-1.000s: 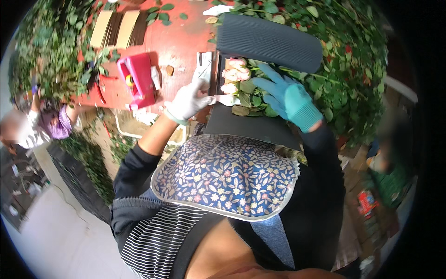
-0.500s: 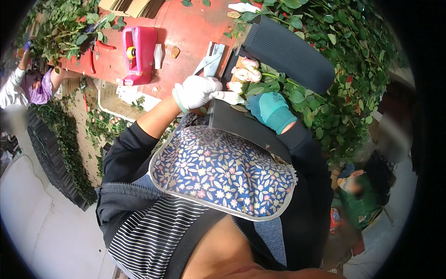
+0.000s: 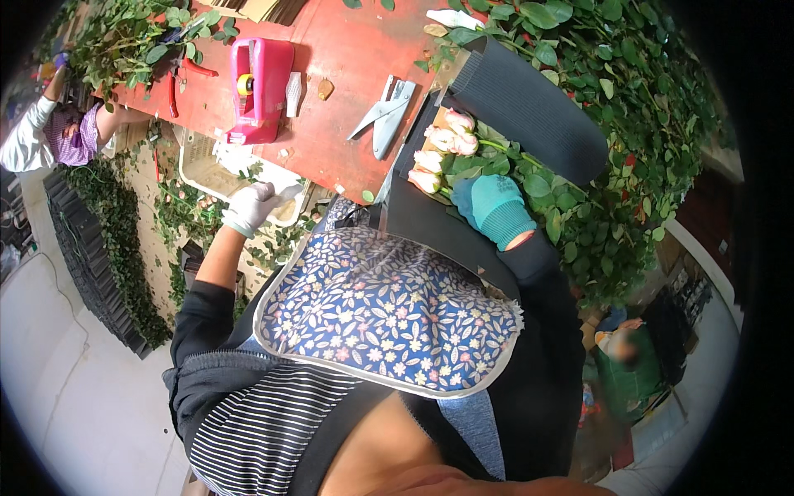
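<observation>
My left hand, in a white glove, is closed on a small white net sleeve above a pale plastic basket. Several pink-and-white roses lie with heads together on dark ribbed sheeting at the table's right side. My right hand, in a teal glove, is closed at the stem of the nearest rose, its fingertips partly hidden. A black sheet lies just below the roses, above my flowered apron.
On the red table are a pink tape dispenser, a grey stapler, red-handled pruners and another white sleeve. A ribbed black sheet curves over the roses. Leafy stems heap at right. A co-worker is far left.
My left hand has moved left and down from the roses to the basket, carrying the white sleeve. The nearest rose head now shows bare. My right hand stays by the stems.
</observation>
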`<state>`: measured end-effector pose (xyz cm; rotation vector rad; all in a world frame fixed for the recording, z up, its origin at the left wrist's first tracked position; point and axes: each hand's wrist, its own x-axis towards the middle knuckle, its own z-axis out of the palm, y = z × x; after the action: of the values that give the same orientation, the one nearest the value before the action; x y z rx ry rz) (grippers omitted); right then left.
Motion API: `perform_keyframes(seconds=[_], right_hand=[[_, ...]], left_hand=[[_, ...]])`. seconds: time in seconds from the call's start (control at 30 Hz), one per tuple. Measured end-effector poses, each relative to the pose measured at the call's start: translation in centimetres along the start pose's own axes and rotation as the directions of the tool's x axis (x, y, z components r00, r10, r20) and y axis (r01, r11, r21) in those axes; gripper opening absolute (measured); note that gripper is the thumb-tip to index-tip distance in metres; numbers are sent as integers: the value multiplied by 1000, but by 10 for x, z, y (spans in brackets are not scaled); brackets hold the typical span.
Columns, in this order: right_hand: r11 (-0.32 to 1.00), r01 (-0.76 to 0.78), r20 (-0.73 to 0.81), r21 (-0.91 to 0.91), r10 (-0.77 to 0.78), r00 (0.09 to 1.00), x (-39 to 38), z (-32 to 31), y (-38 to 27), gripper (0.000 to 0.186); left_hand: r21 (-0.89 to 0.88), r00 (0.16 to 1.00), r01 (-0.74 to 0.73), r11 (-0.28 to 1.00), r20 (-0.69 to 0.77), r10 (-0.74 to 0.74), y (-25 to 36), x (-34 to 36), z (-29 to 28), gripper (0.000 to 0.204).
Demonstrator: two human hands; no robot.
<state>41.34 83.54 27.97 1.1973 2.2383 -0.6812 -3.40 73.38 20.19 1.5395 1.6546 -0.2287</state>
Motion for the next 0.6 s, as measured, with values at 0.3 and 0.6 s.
perform_keyframes(seconds=[0.3,0.6], right_hand=[[943,47,-239,331,35,970,-25,-9,7,27],[967,-102,-104,233,129,986,-26,-3,0,39]], left_hand=[[-227,795,-585,779,-351,495,161,43,-17,19],[-847,908,-359,391,-222,354,214,100,15,36]])
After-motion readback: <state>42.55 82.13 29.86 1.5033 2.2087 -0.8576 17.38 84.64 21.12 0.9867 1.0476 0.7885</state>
